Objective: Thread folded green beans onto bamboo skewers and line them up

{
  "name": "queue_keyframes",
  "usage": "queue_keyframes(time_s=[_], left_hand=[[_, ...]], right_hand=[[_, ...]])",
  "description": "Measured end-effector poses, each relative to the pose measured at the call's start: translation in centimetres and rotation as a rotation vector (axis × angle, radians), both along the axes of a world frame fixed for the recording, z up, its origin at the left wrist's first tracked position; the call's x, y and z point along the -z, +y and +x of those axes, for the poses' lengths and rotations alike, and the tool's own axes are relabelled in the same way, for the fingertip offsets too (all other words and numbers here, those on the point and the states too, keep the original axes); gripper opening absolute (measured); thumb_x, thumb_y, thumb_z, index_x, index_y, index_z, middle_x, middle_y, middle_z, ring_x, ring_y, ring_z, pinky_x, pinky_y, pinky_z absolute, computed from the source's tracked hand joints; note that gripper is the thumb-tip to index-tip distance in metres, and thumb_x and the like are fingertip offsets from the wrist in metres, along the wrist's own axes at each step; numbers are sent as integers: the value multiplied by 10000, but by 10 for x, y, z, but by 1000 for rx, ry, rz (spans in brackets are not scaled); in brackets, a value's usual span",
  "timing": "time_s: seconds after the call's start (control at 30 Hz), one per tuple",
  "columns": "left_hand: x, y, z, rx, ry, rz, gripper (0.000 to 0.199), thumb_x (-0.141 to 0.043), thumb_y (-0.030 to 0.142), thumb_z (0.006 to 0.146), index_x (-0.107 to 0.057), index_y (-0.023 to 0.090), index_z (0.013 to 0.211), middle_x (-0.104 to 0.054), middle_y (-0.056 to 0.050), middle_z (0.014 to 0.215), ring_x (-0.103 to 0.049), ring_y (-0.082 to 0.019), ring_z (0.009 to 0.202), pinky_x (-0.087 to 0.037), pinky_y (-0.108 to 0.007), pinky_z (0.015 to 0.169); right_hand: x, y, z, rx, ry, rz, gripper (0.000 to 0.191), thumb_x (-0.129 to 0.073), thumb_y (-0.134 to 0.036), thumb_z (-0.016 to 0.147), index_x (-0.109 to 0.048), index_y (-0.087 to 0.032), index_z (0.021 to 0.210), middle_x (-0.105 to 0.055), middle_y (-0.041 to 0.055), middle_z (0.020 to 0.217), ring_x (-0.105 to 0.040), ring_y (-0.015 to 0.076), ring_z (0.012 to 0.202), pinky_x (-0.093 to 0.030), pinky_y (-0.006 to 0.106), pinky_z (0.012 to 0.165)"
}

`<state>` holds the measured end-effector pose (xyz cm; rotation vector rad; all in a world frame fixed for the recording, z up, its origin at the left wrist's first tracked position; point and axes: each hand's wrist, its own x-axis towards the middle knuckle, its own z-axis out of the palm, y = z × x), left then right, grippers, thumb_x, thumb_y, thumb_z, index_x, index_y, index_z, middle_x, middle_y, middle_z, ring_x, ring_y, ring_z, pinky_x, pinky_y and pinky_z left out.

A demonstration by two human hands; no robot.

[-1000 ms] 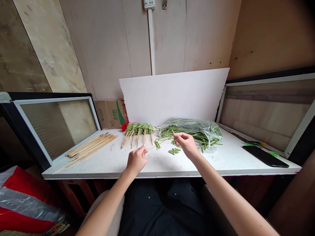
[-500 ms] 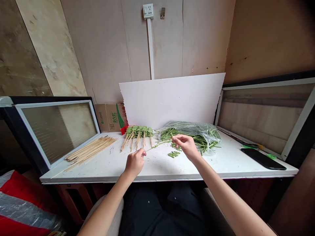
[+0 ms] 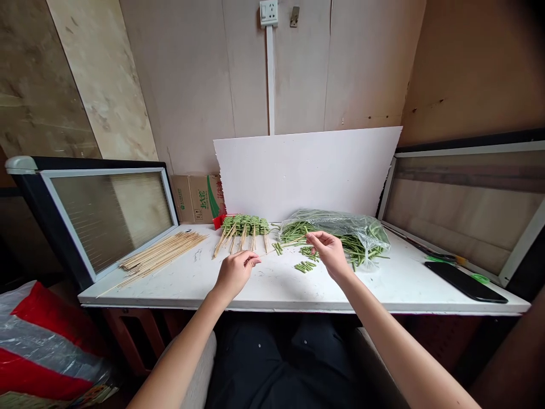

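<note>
My left hand point(image 3: 235, 274) is closed on the near end of a thin bamboo skewer point(image 3: 266, 253), which points right across the table. Short green bean pieces point(image 3: 277, 249) appear to sit crosswise on it. Thumb and fingertips of my right hand point(image 3: 327, 250) pinch a short green bean piece point(image 3: 306, 230) by the skewer's far end; whether the tip touches it I cannot tell. Below the right hand lie small piles of cut bean pieces point(image 3: 305, 266). Behind the left hand, filled bean skewers point(image 3: 247, 223) are stacked with their sticks toward me.
A clear plastic bag point(image 3: 361, 224) of long green beans lies behind my right hand. Bare bamboo skewers point(image 3: 164, 253) are spread at the left. At the right lie a black phone point(image 3: 465, 282) and green-handled scissors point(image 3: 480, 278). A white board point(image 3: 306, 170) stands at the back.
The view has swung slightly left, so the scene sits further right. My left hand's grip on the skewer has changed, with its fingers stretched more forward. My right hand still pinches a bean piece.
</note>
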<state>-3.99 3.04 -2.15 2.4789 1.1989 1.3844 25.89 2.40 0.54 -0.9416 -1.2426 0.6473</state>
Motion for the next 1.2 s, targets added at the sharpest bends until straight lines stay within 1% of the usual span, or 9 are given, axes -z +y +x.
queue_keyframes(time_s=[0.13, 0.3, 0.43, 0.53, 0.6, 0.7, 0.8, 0.93, 1.2], left_hand=[[2, 1, -2, -68, 88, 38, 233, -556, 116, 962, -751, 222, 891, -751, -6, 736, -683, -166, 677, -477, -256, 655], [6, 5, -5, -107, 148, 18, 330, -517, -17, 831, -749, 211, 881, -750, -2, 723, -697, -172, 685, -497, -254, 655], [7, 3, -2, -101, 146, -21, 345, -528, -45, 757, -735, 212, 860, -773, -12, 773, -716, -188, 720, -518, -267, 666], [7, -1, 2, -42, 112, -19, 338, -527, -39, 766, -724, 219, 858, -784, -13, 816, -730, -186, 757, -523, -258, 665], [5, -2, 2, -34, 87, 8, 346, -509, -37, 790, -723, 220, 880, -761, -5, 774, -711, -172, 717, -513, -250, 653], [3, -2, -2, -25, 51, 77, 359, -472, -40, 825, -712, 211, 913, -719, 5, 718, -703, -158, 697, -519, -246, 673], [2, -2, -4, -5, 51, 162, 377, -442, -62, 821, -693, 201, 917, -748, -15, 793, -742, -164, 767, -544, -245, 695], [4, -3, -3, -15, 103, 248, 412, -414, -93, 799, -679, 192, 934, -778, -40, 889, -763, -170, 805, -571, -251, 706], [4, -10, 4, -55, 173, 296, 411, -420, -92, 804, -677, 197, 941, -782, -50, 877, -762, -191, 790, -563, -266, 663]], right_hand=[[3, -1, -3, -16, -39, 15, 447, -848, -652, 743, -786, -214, 805, -732, 75, 756, -554, 172, 591, -475, 336, 588], [4, -3, -10, -45, -10, 26, 409, -854, -631, 747, -782, -230, 789, -687, 49, 650, -602, 211, 657, -480, 353, 636], [5, -8, -20, -86, -30, 30, 393, -853, -622, 755, -777, -236, 777, -722, 62, 751, -586, 193, 651, -477, 344, 620], [7, -13, -33, -106, -73, 13, 418, -844, -646, 749, -780, -233, 773, -736, 79, 808, -605, 208, 686, -462, 335, 577], [9, -15, -41, -99, -60, 7, 438, -837, -661, 747, -774, -228, 765, -733, 79, 801, -609, 210, 689, -459, 335, 568], [13, -15, -48, -116, -32, -7, 436, -831, -653, 759, -764, -223, 749, -727, 78, 787, -622, 217, 720, -482, 339, 602], [19, -12, -50, -133, 3, -35, 424, -836, -638, 762, -743, -227, 714, -713, 75, 755, -635, 231, 762, -496, 340, 629], [25, -9, -51, -129, 45, -53, 416, -847, -614, 760, -723, -225, 678, -713, 71, 777, -623, 215, 755, -492, 342, 666], [28, -10, -57, -154, 21, -31, 404, -846, -615, 754, -728, -234, 692, -705, 58, 779, -623, 222, 777, -493, 349, 707]])
